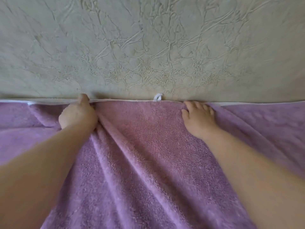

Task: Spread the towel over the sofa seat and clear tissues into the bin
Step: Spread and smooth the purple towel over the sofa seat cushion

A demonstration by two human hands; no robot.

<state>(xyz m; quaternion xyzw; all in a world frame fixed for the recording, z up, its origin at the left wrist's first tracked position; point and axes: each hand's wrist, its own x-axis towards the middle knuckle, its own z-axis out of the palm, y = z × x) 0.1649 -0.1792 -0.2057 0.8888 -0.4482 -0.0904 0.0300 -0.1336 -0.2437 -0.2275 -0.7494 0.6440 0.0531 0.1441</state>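
While the towel [148,146] lies spread, wrinkled, with its far edge against the backrest [148,47], the left hand [78,114] curls its fingers round a gather and the right hand [198,117] presses with fingers spread. Soft and limp, it likely bunches easily; grip the far hem.

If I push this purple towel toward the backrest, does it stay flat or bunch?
Probably floppy: the purple fluffy terry towel shows long soft folds running from the left hand gripping it. Pushed, it likely bunches rather than slides flat. Its thick pile suggests little slipping.
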